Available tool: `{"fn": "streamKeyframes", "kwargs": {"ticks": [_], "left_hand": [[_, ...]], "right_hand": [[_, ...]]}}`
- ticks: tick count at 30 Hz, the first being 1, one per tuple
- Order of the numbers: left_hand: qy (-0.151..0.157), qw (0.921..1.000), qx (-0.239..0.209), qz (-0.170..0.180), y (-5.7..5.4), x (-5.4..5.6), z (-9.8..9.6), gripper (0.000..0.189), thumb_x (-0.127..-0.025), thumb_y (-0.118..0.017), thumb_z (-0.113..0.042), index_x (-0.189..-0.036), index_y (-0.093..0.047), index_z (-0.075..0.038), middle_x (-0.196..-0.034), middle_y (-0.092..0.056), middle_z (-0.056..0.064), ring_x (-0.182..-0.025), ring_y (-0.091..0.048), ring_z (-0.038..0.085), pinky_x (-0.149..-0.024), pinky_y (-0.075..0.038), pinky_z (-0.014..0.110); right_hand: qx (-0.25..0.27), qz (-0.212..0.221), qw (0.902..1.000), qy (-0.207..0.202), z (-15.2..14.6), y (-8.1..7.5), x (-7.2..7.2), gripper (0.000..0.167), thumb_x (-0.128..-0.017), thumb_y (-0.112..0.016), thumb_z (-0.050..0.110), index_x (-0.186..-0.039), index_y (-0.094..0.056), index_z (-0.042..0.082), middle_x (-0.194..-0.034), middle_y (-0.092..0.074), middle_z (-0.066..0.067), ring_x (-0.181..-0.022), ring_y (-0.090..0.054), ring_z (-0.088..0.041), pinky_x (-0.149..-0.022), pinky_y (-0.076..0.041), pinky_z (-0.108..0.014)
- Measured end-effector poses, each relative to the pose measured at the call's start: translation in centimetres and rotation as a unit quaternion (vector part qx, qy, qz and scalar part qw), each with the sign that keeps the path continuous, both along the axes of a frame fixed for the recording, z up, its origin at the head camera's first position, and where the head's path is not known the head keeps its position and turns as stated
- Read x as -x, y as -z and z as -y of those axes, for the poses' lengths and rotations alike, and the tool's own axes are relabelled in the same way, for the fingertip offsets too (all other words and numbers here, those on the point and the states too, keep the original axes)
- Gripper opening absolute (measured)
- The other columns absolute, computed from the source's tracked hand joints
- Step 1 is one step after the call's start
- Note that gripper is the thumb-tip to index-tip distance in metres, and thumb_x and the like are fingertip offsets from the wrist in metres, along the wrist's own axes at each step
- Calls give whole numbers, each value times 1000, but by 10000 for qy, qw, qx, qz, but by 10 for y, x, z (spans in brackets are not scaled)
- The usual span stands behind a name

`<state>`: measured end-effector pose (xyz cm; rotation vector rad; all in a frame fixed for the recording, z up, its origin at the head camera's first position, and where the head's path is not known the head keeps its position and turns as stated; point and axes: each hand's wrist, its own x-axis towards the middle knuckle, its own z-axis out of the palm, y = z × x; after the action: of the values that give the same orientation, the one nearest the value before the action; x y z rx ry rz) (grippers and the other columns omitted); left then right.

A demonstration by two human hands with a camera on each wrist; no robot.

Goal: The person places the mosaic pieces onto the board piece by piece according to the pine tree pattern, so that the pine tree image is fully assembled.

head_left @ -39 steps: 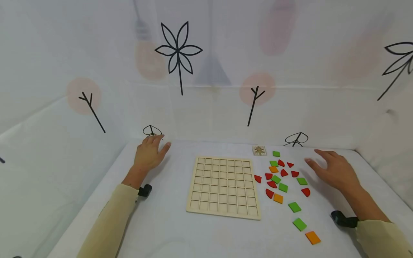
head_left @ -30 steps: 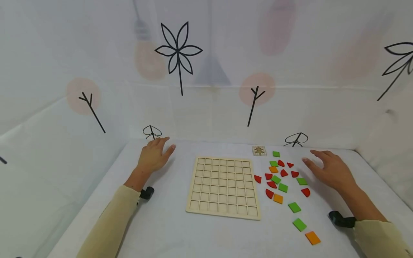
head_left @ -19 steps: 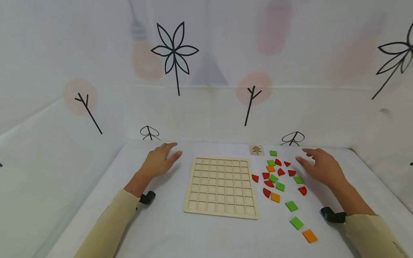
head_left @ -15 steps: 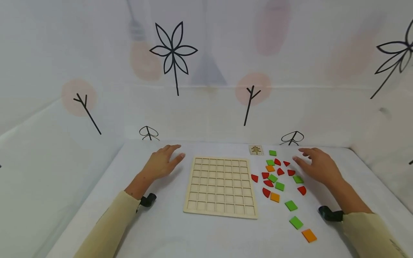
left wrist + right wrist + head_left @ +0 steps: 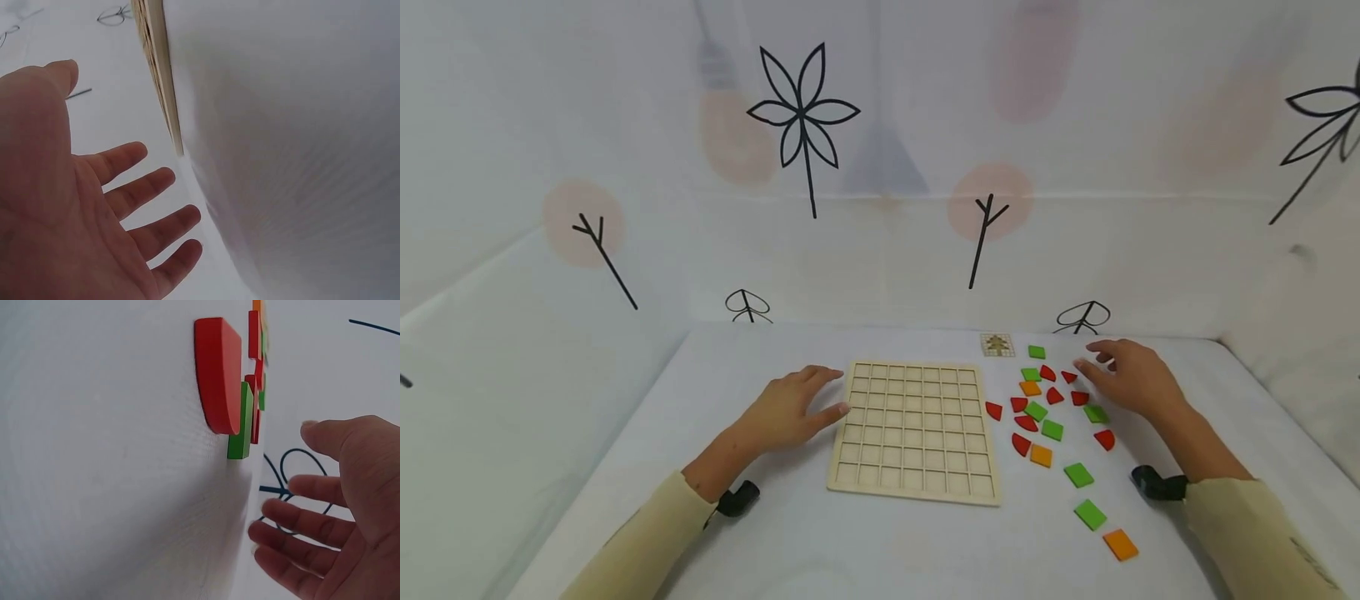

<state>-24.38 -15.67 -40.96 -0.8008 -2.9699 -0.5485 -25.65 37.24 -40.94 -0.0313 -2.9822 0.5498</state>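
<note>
A pale wooden grid board with square cells lies on the white table. My left hand is at its left edge, fingers spread and holding nothing; in the left wrist view the palm faces the board's edge. To the right of the board lie several red quarter-round pieces, green squares and orange squares. My right hand hovers beside the far right pieces, loosely bent and bare. The right wrist view shows a red piece and a green piece near its fingers.
Behind the board's far right corner lies a small card with a tree pattern on a grid. A white printed cloth stands behind the table and along its sides. Each wrist carries a black camera mount.
My left hand has come right and nearer, from the far left of the table to the board's left edge. My right hand has drifted left toward the pieces. Board and pieces stay put.
</note>
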Motion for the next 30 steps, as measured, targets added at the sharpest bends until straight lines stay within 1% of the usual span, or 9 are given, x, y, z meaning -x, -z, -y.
{"fn": "streamKeyframes", "kwargs": {"ticks": [6,10,13,18,21,24,28,30], "left_hand": [[230,9993,275,77,4,-22,-2,70,-101,-61,-62,-157,-52,-20,-159,-51,4,-143,-53,34,-113,-42,61],[430,9978,494,124,6,-35,-2,72,-99,-64,-64,-158,-51,-23,-162,-48,2,-149,-47,31,-113,-41,61],[592,9968,528,86,8,-43,1,72,-99,-64,-64,-157,-52,-24,-164,-46,2,-151,-44,29,-112,-42,61],[701,9961,523,111,8,-57,6,71,-98,-67,-61,-157,-51,-26,-167,-42,1,-152,-42,28,-112,-42,60],[814,9949,581,129,6,-61,10,71,-98,-68,-59,-159,-50,-26,-168,-40,1,-154,-39,29,-113,-41,61],[918,9934,682,126,4,-63,13,69,-100,-67,-57,-159,-49,-26,-168,-39,1,-155,-38,29,-114,-39,60],[1025,9916,767,175,0,-63,14,66,-101,-67,-53,-159,-50,-27,-167,-41,3,-154,-39,32,-115,-38,62],[1073,9910,782,198,-1,-62,14,65,-101,-67,-51,-159,-50,-27,-167,-41,3,-154,-39,33,-115,-37,63]], "right_hand": [[-10,-41,9999,-103,1,2,4,56,-100,-74,33,-135,-61,-8,-123,-62,-36,-107,-60,-51,-80,-60,-57],[4,-107,9998,-137,2,2,6,54,-100,-74,33,-133,-63,-8,-121,-63,-36,-104,-61,-49,-77,-61,-54],[34,-79,9999,-112,2,1,8,53,-100,-74,33,-132,-63,-8,-121,-62,-36,-103,-61,-49,-74,-61,-52],[51,-60,9999,-69,5,-1,13,49,-100,-74,31,-128,-66,-8,-116,-64,-34,-100,-61,-48,-71,-61,-49],[88,-37,9999,-106,7,-1,16,44,-100,-75,29,-125,-68,-7,-111,-67,-31,-97,-62,-45,-68,-61,-45],[184,120,9994,-253,10,-1,17,43,-99,-76,29,-124,-69,-6,-107,-68,-27,-95,-62,-41,-66,-60,-41],[263,356,9982,-406,11,1,18,42,-97,-77,27,-121,-70,-6,-104,-69,-23,-93,-61,-38,-67,-60,-39],[254,403,9980,-403,10,2,18,40,-96,-79,26,-119,-71,-6,-103,-69,-22,-93,-61,-37,-67,-60,-39]]}}
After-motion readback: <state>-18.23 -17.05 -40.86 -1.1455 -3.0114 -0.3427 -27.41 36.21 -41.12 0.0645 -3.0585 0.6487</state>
